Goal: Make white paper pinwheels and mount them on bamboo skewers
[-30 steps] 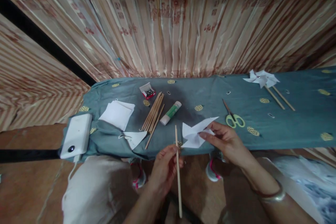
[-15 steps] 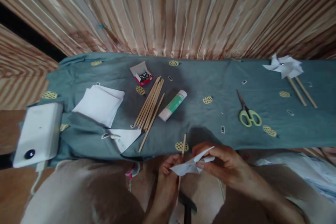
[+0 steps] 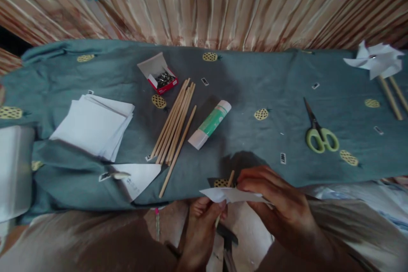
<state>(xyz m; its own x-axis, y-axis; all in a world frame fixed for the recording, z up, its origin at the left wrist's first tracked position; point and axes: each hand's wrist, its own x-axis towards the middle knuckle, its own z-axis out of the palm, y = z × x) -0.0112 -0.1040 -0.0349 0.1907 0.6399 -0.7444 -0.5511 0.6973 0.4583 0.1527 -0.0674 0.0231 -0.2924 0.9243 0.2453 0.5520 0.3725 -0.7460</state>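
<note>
Just over the table's near edge, a folded white paper pinwheel (image 3: 232, 195) is held between both hands. My left hand (image 3: 205, 216) is closed at its left side, with the thumb on the paper. A thin wooden stick (image 3: 231, 178) shows behind the paper, and its lower part comes out below beside the left fingers. My right hand (image 3: 276, 204) pinches the pinwheel's right side, fingers over the top and thumb underneath. The paper hides where it meets the stick.
A glue stick (image 3: 210, 124), wooden sticks (image 3: 172, 127), an open box of pins (image 3: 164, 80) and a paper stack (image 3: 92, 125) lie on the green cloth. Scissors (image 3: 320, 134) and a pinwheel (image 3: 376, 59) are to the right. A white device (image 3: 15, 174) stands at left.
The view has moved closer to the table. The pinwheel has turned flatter in my hands, and my left thumb now lies on it. My right hand has shifted its grip along the paper.
</note>
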